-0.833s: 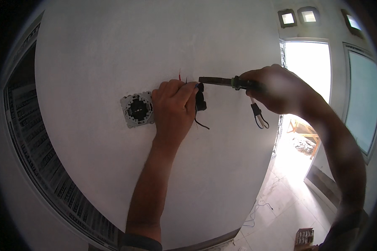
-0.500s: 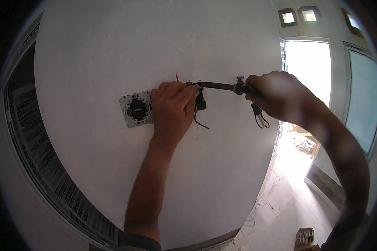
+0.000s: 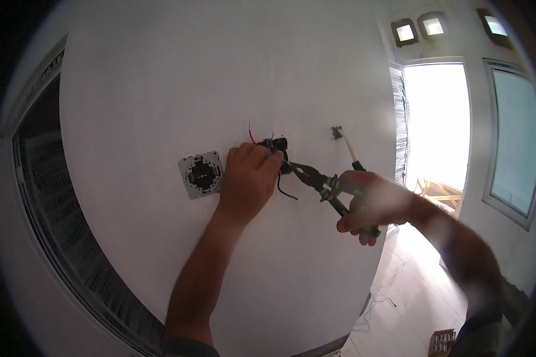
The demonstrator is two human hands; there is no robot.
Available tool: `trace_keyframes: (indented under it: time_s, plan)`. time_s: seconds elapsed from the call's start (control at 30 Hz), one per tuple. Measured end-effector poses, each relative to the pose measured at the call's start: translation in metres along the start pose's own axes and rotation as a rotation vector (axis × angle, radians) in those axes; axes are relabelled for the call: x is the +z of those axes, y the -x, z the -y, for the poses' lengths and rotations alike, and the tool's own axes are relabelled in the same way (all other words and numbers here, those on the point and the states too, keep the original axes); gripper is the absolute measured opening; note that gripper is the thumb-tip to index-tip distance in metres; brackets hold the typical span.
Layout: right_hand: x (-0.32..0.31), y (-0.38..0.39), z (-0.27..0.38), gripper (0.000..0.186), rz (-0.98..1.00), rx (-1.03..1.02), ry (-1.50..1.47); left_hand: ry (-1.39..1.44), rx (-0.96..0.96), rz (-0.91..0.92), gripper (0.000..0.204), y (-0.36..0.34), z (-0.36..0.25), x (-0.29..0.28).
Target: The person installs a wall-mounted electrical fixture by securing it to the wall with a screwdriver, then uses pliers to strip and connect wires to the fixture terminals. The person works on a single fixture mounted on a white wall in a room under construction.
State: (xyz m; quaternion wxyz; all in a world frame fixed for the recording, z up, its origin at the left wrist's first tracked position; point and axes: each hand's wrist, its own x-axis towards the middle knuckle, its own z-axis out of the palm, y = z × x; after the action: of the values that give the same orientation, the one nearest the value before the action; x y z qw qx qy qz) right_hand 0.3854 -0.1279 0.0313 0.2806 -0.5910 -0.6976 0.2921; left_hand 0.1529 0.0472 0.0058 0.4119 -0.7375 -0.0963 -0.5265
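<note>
My left hand (image 3: 247,178) is closed at a dark wall box (image 3: 280,144), its fingertips pinching a thin wire that they mostly cover. A red wire (image 3: 252,135) with a bare end rises above these fingers, and a black wire (image 3: 287,194) curls down below them. My right hand (image 3: 378,199) grips a pair of black and green pliers (image 3: 327,187) by the handles. The pliers' jaws point up and left, their tips close to my left fingertips. Left of my left hand, a square socket mechanism (image 3: 201,175) with a metal frame is mounted on the wall.
A pale cable (image 3: 349,146) with a dark sleeve hangs from a hole (image 3: 337,132) in the white wall, just above my right hand. A bright doorway (image 3: 436,119) stands to the right. Down on the tiled floor lie a thin cord (image 3: 372,312) and a brown box (image 3: 442,342).
The pliers have swung from nearly level to a downward slant as my right hand dropped. Their handles have spread apart. My left hand stays at the wall box.
</note>
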Motion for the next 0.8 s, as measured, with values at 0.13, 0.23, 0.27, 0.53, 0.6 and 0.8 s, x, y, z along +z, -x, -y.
trace_keyframes:
  time_s: [0.13,0.23,0.27,0.53,0.6,0.8]
  plan:
    - [0.014,0.005,0.008,0.064,-0.145,0.016,0.15,0.002,-0.002,0.014,0.018,-0.001,-0.001,-0.004]
    - [0.013,0.007,0.004,0.06,-0.075,0.004,0.071,-0.016,0.037,0.028,0.02,0.0,0.001,-0.004]
    - [0.012,0.007,0.004,0.058,-0.054,0.004,0.038,-0.019,0.057,0.034,0.02,0.0,0.001,-0.005]
    - [0.028,-0.014,-0.046,0.051,-0.602,-0.514,0.779,-0.03,0.086,0.05,0.022,-0.002,0.004,-0.005]
    - [0.026,-0.019,-0.054,0.054,-0.723,-0.655,0.989,-0.024,0.06,0.072,0.021,-0.002,0.003,-0.005]
    - [0.024,-0.021,-0.052,0.073,-1.012,-0.757,1.134,-0.026,0.049,0.063,0.017,-0.003,0.003,-0.005]
